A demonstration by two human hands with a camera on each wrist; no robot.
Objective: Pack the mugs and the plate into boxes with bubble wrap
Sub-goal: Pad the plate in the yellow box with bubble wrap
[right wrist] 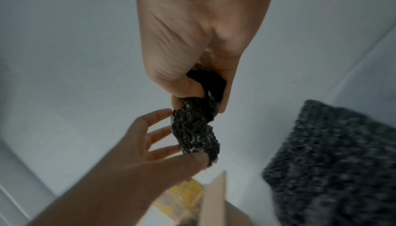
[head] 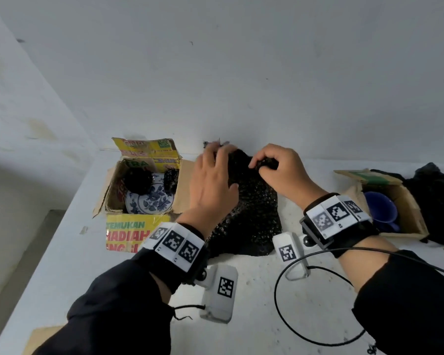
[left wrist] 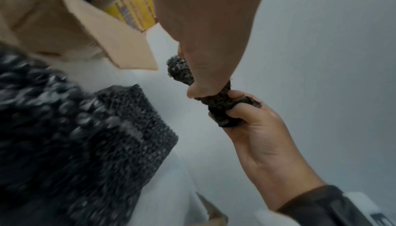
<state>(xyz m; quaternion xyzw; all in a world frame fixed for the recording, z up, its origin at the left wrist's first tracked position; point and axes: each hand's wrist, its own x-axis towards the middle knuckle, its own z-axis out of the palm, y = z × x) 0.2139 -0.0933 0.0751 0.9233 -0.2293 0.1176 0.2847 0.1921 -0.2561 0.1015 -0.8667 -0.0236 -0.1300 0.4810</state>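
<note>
A black bubble wrap sheet (head: 254, 213) lies on the white table (head: 82, 254) between two boxes. Both hands hold its far end, twisted into a roll (right wrist: 197, 136). My left hand (head: 213, 175) pinches the roll's left part (left wrist: 180, 70) between thumb and fingers. My right hand (head: 269, 167) grips its right part (left wrist: 222, 111) in curled fingers. A blue-and-white plate (head: 149, 201) lies in the yellow-printed left box (head: 136, 226) with two black wrapped bundles (head: 136, 179) on it. A blue mug (head: 381, 208) lies unwrapped in the brown right box (head: 412, 216).
More black wrap (head: 436, 196) is heaped behind the right box. The wall stands right behind the hands. A black cable (head: 277, 293) loops over the table near me. The left box's brown flap (left wrist: 120, 43) hangs open toward the sheet.
</note>
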